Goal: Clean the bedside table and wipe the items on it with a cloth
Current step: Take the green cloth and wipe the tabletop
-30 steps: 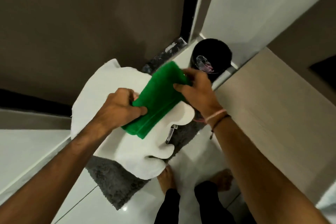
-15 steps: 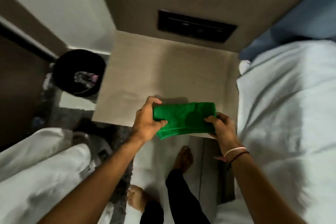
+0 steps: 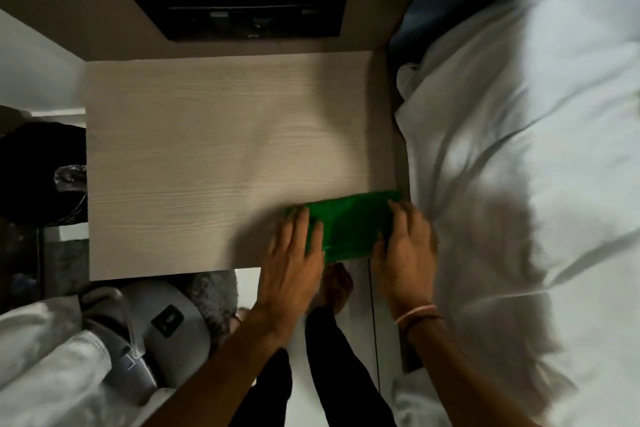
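Both hands press the folded green cloth (image 3: 349,225) flat at the desk's (image 3: 207,156) near right corner (beside the bed (image 3: 519,149)), left hand (image 3: 294,253) and right hand (image 3: 405,246) with fingers spread on its ends, its long axis running left-right between them.

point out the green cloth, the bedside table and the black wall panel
green cloth (image 3: 349,225), head view, bare middle between the hands
bedside table (image 3: 194,156), head view, bare wooden top
black wall panel (image 3: 242,12), head view, centre

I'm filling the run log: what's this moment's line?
wiping | both hands flat on green cloth | bedside table front right corner
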Demonstrator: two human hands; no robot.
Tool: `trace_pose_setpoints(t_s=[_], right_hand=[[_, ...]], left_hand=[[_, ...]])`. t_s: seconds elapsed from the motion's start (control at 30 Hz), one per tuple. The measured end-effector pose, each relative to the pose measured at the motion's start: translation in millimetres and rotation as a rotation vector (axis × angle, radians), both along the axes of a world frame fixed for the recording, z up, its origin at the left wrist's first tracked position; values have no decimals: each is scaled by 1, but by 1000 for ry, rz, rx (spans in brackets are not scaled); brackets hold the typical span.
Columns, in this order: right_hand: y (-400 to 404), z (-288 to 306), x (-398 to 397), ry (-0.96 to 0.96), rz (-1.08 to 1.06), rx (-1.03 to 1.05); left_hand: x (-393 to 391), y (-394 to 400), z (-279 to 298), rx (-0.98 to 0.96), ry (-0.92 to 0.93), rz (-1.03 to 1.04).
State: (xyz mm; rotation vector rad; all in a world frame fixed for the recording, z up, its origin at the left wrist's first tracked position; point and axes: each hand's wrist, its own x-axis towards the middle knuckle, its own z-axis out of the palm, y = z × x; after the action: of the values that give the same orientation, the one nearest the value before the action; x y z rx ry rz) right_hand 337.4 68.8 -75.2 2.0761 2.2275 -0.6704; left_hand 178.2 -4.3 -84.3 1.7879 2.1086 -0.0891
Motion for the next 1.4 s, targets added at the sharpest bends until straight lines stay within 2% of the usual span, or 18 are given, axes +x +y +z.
trace_pose_setpoints(t_s=[0.03, 0.17, 0.33, 0.57, 0.83, 1.0, 1.4], right_hand=[[-9, -1, -6, -19, 61, 32], [-26, -25, -16, -110, 169, -136], [-3, -36, -26, -96, 211, -59], [100, -44, -87, -22, 191, 58], [203, -42, -141, -65, 282, 123], [202, -41, -155, -44, 267, 144], [157, -50, -238, 30, 596, 31]], left_hand=[[4, -7, -5, -24, 2, -33], [2, -24, -23, -63, -29, -63], [-27, 3, -33, -46, -11, -109], [-95, 108, -35, 44, 5, -136], [-166, 200, -32, 6, 91, -159], [-186, 201, -28, -3, 143, -228], [-296, 129, -31, -1, 87, -127]])
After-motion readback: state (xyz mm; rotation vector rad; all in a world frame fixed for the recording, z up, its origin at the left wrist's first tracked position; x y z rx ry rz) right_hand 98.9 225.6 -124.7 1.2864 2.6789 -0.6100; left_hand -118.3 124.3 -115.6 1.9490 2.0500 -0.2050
